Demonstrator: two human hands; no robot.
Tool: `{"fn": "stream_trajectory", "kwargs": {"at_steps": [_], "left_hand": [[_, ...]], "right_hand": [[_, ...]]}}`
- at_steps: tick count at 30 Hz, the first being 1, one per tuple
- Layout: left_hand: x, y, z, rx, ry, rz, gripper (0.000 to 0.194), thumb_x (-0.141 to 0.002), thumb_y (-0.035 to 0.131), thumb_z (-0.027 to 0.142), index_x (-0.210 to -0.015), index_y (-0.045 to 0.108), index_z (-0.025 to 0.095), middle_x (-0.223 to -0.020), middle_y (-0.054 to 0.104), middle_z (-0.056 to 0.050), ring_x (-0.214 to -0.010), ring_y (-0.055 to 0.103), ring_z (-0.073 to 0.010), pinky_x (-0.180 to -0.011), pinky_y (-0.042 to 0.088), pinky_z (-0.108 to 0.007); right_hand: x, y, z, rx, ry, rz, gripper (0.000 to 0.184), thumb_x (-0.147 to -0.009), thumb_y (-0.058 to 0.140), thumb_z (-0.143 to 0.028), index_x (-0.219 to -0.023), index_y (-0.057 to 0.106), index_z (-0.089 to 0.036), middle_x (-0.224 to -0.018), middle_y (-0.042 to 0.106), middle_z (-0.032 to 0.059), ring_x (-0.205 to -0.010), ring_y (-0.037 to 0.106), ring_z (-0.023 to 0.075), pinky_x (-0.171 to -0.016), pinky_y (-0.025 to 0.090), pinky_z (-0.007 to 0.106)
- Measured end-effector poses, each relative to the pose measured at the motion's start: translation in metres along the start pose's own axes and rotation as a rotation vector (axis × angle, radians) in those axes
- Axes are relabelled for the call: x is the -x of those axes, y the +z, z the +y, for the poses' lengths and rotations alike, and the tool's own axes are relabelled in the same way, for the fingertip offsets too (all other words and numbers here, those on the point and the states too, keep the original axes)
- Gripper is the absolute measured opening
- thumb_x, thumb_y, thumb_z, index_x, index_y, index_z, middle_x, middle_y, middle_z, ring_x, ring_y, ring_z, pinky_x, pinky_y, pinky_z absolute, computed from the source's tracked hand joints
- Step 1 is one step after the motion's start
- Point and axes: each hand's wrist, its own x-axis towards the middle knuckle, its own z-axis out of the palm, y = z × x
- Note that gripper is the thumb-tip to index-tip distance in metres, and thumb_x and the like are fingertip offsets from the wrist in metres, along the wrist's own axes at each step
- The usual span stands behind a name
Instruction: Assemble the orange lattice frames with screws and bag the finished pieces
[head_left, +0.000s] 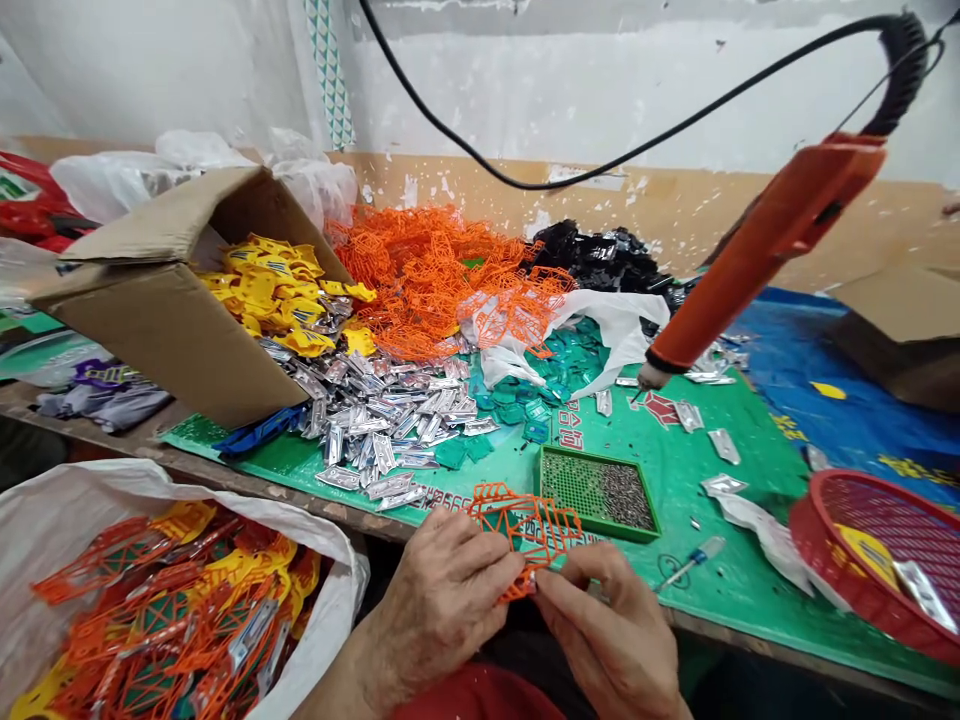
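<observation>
An orange plastic lattice frame [551, 530] is held at the table's front edge. My left hand [450, 585] is closed around the frame's left side. The fingertips of my right hand [615, 630] pinch its lower end, where a small shiny bit shows that I cannot make out. Just beyond the frame sits a green tray [570, 485] of small dark screws. A screwdriver with a clear handle [703, 552] lies to the right of my hands. Silver metal-looking plates [382, 455] and dark green plastic pieces [577, 360] are heaped behind.
A tipped cardboard box [150, 320] spills yellow parts [277, 285]. Orange frames [435, 270] and black parts [600, 260] pile up behind. An orange electric screwdriver [765, 250] hangs at right above a red basket [817, 530]. Lower left, a white sack [341, 560] holds assembled pieces.
</observation>
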Motion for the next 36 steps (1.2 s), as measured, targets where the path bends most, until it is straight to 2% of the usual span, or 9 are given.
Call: {"fn": "stream_trajectory", "kwargs": {"at_steps": [2, 4, 8, 10, 13, 16, 21, 27, 36], "left_hand": [[0.000, 0.000, 0.001, -0.018, -0.004, -0.019, 0.013, -0.083, 0.053, 0.011, -0.090, 0.061, 0.017, -0.075, 0.067, -0.001, -0.070, 0.055, -0.0169, -0.062, 0.037, -0.033], [0.000, 0.000, 0.002, -0.032, -0.007, -0.044, 0.013, -0.082, 0.051, 0.010, -0.087, 0.061, 0.017, -0.074, 0.066, -0.001, -0.068, 0.054, -0.0166, -0.061, 0.037, -0.032], [0.000, 0.001, 0.002, -0.038, -0.011, -0.111, 0.010, -0.083, 0.051, 0.012, -0.083, 0.059, 0.018, -0.075, 0.066, -0.001, -0.068, 0.055, -0.0177, -0.062, 0.041, -0.033], [0.000, 0.002, 0.002, -0.057, -0.009, -0.078, 0.014, -0.083, 0.053, 0.012, -0.094, 0.060, 0.018, -0.080, 0.068, -0.003, -0.073, 0.057, -0.0190, -0.065, 0.043, -0.034], [0.003, 0.003, 0.002, -0.108, -0.041, 0.109, 0.030, -0.083, 0.056, 0.012, -0.112, 0.055, 0.016, -0.099, 0.070, -0.007, -0.095, 0.058, -0.0238, -0.081, 0.046, -0.040], [0.008, 0.005, 0.002, -0.140, -0.117, 0.277, 0.028, -0.079, 0.060, 0.009, -0.105, 0.055, 0.018, -0.106, 0.066, -0.009, -0.112, 0.052, -0.0274, -0.092, 0.043, -0.046], [0.015, 0.006, 0.005, -0.104, -0.161, 0.262, 0.020, -0.078, 0.061, 0.004, -0.090, 0.061, 0.020, -0.100, 0.067, -0.004, -0.112, 0.051, -0.0262, -0.094, 0.043, -0.045], [0.012, 0.007, 0.006, -0.038, -0.147, 0.279, 0.017, -0.081, 0.058, 0.003, -0.087, 0.062, 0.019, -0.090, 0.072, -0.002, -0.106, 0.056, -0.0228, -0.093, 0.044, -0.043], [0.011, 0.006, 0.002, 0.034, -0.130, 0.273, 0.016, -0.082, 0.058, 0.004, -0.087, 0.062, 0.019, -0.085, 0.074, -0.001, -0.098, 0.061, -0.0197, -0.088, 0.045, -0.038]], "right_hand": [[-0.005, -0.003, 0.001, 0.092, -0.059, 0.009, 0.022, -0.081, 0.064, -0.008, -0.098, 0.070, -0.020, -0.086, 0.065, 0.0062, -0.084, 0.057, 0.0165, -0.071, 0.048, 0.029], [-0.009, -0.006, 0.002, 0.162, -0.123, -0.023, 0.022, -0.081, 0.064, -0.009, -0.099, 0.070, -0.021, -0.102, 0.068, 0.0081, -0.105, 0.054, 0.0243, -0.087, 0.044, 0.040], [-0.006, -0.005, 0.008, 0.124, -0.110, -0.118, 0.023, -0.082, 0.063, -0.009, -0.096, 0.069, -0.026, -0.101, 0.073, 0.0013, -0.117, 0.050, 0.0272, -0.097, 0.034, 0.049], [-0.001, -0.002, 0.012, 0.086, -0.084, -0.115, 0.023, -0.082, 0.065, -0.009, -0.097, 0.068, -0.026, -0.096, 0.074, 0.0001, -0.115, 0.052, 0.0260, -0.097, 0.034, 0.049], [0.009, 0.005, 0.017, 0.049, -0.055, -0.046, 0.024, -0.081, 0.066, -0.008, -0.099, 0.068, -0.024, -0.093, 0.074, 0.0024, -0.114, 0.052, 0.0255, -0.093, 0.040, 0.046], [0.014, 0.009, 0.017, 0.017, 0.001, -0.002, 0.027, -0.081, 0.064, -0.007, -0.103, 0.068, -0.023, -0.093, 0.073, 0.0040, -0.111, 0.054, 0.0247, -0.087, 0.046, 0.043], [0.014, 0.012, 0.012, -0.012, 0.020, 0.045, 0.028, -0.081, 0.065, -0.006, -0.103, 0.069, -0.022, -0.093, 0.073, 0.0045, -0.108, 0.056, 0.0245, -0.081, 0.051, 0.039], [0.016, 0.016, 0.013, -0.063, 0.067, 0.061, 0.022, -0.085, 0.061, -0.010, -0.101, 0.070, -0.024, -0.091, 0.073, 0.0047, -0.106, 0.059, 0.0230, -0.079, 0.054, 0.038], [0.013, 0.014, 0.018, -0.050, 0.015, 0.013, 0.020, -0.085, 0.061, -0.012, -0.099, 0.070, -0.023, -0.089, 0.073, 0.0043, -0.104, 0.060, 0.0221, -0.078, 0.055, 0.036]]}}
